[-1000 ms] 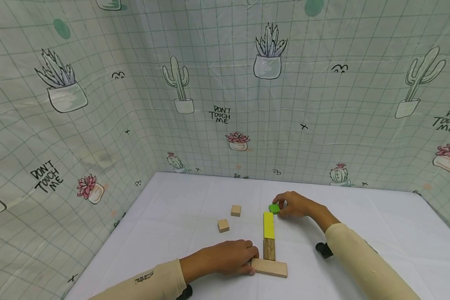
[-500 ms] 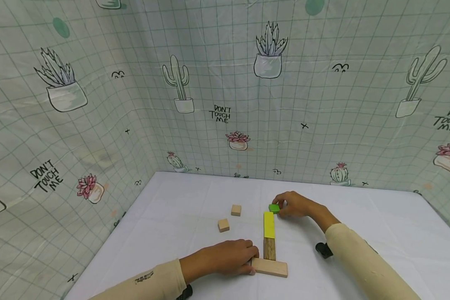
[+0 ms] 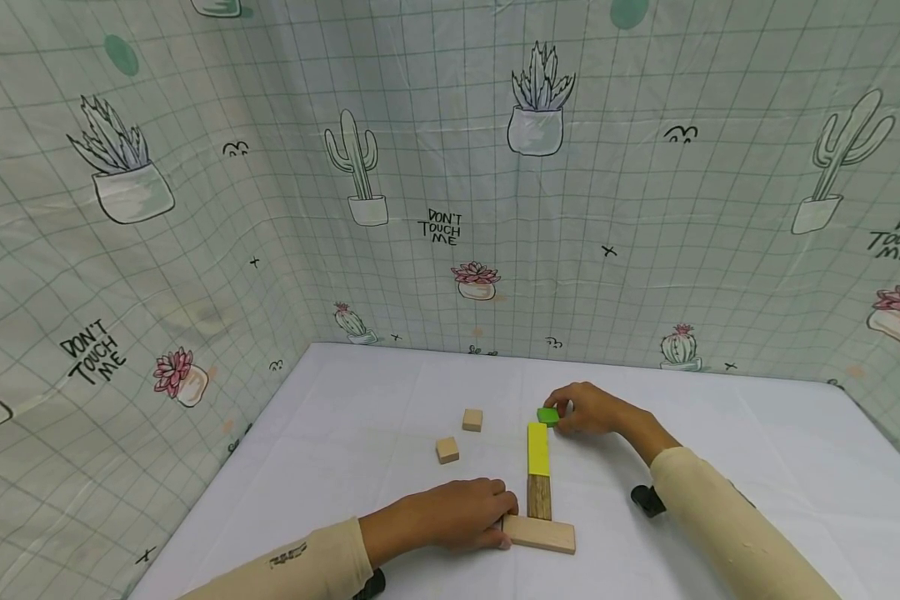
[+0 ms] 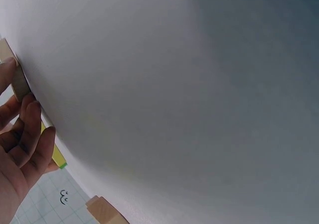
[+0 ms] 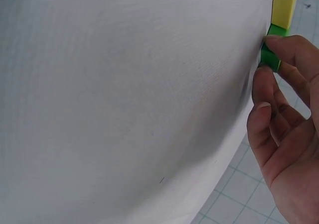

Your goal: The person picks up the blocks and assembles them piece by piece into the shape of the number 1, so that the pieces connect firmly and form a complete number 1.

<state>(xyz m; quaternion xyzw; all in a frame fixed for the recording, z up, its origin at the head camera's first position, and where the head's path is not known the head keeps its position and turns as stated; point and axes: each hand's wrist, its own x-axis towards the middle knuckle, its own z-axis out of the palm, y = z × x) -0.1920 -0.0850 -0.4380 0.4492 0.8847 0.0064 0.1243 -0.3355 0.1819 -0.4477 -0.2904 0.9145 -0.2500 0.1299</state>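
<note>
My left hand (image 3: 468, 514) grips the left end of a plain light wooden plank (image 3: 542, 534) lying crosswise on the table. A dark-grained wooden block (image 3: 539, 497) runs away from the plank, and a yellow block (image 3: 537, 449) continues that line. At its far end sits a green block (image 3: 547, 417), pinched between the thumb and fingers of my right hand (image 3: 591, 408). In the right wrist view the green block (image 5: 273, 56) lies against the end of the yellow block (image 5: 283, 5). The left wrist view shows thumb and fingers on the plank's end (image 4: 19, 79).
Two small plain wooden cubes lie left of the line, one nearer cube (image 3: 447, 451) and one farther cube (image 3: 472, 420). A white cloth covers the table (image 3: 390, 392). Behind it hangs a grid-patterned curtain (image 3: 570, 208) printed with cacti.
</note>
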